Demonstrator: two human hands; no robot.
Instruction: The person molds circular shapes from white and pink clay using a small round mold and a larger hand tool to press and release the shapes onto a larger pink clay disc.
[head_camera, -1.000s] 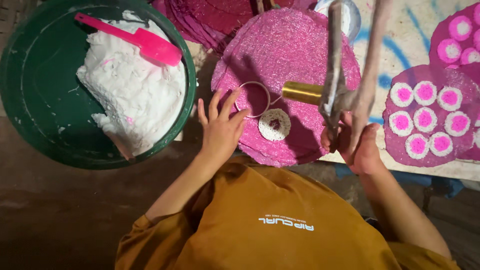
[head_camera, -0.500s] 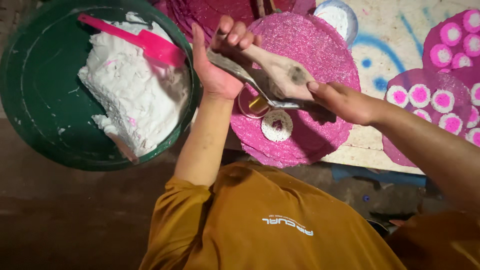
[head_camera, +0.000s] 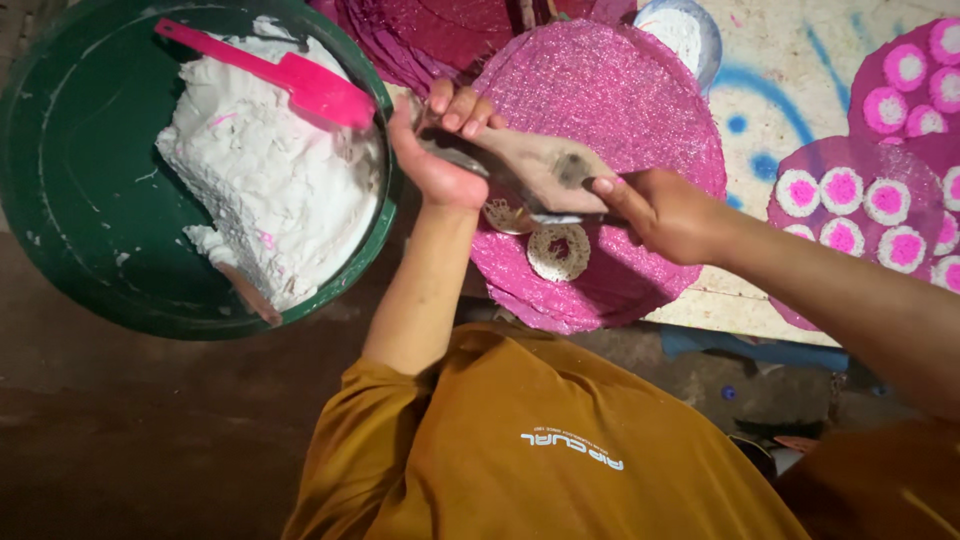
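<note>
My left hand (head_camera: 440, 160) grips the wide end of a grey-brown cone-shaped bag (head_camera: 530, 160), held level above a pink glittery disc (head_camera: 610, 110). My right hand (head_camera: 665, 212) pinches the bag's narrow end, where a thin metal tip shows. Under the bag, a white lacy ring (head_camera: 558, 252) lies on the disc, and a second ring (head_camera: 505, 215) peeks out beside it, partly hidden by the bag.
A green tub (head_camera: 70, 220) at the left holds white paste (head_camera: 270, 190) with a pink spatula (head_camera: 300, 82) stuck in it. Pink discs with white-and-pink rounds (head_camera: 860, 200) lie at the right on a painted board (head_camera: 790, 90). A small bowl of white paste (head_camera: 685, 30) sits behind.
My left hand has lifted off the disc and closed on the bag's wide end. My right hand has lowered the bag from upright to level and now holds its tip.
</note>
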